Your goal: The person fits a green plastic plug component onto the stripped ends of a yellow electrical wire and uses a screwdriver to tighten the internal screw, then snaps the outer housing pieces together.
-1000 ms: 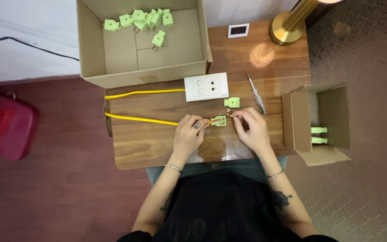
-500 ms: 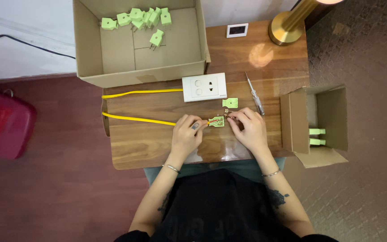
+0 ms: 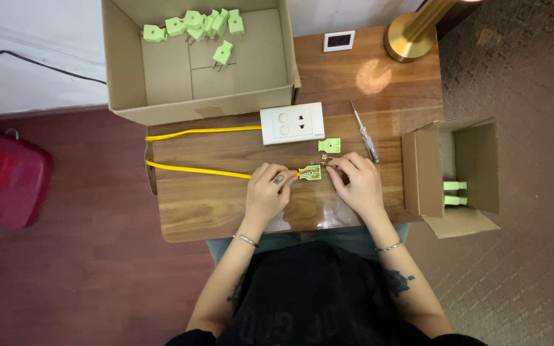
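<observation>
My left hand (image 3: 269, 189) pinches the end of a yellow cable (image 3: 193, 170) where it enters an opened green plug half (image 3: 310, 173) lying on the wooden table (image 3: 226, 205). My right hand (image 3: 357, 182) holds a small metal part at the plug's right edge with its fingertips. The plug's green cover (image 3: 329, 145) lies just above, apart from both hands. The cable loops left and back to a white socket plate (image 3: 291, 123).
A screwdriver (image 3: 365, 132) lies right of the cover. A large cardboard box (image 3: 129, 70) with several green plugs stands at the back left. A small box (image 3: 421, 173) holding two green plugs sits at right. A brass lamp base (image 3: 408, 41) and small white device (image 3: 339, 40) are behind.
Both hands stay at the plug half; only slight finger shifts show. The view has drifted a little.
</observation>
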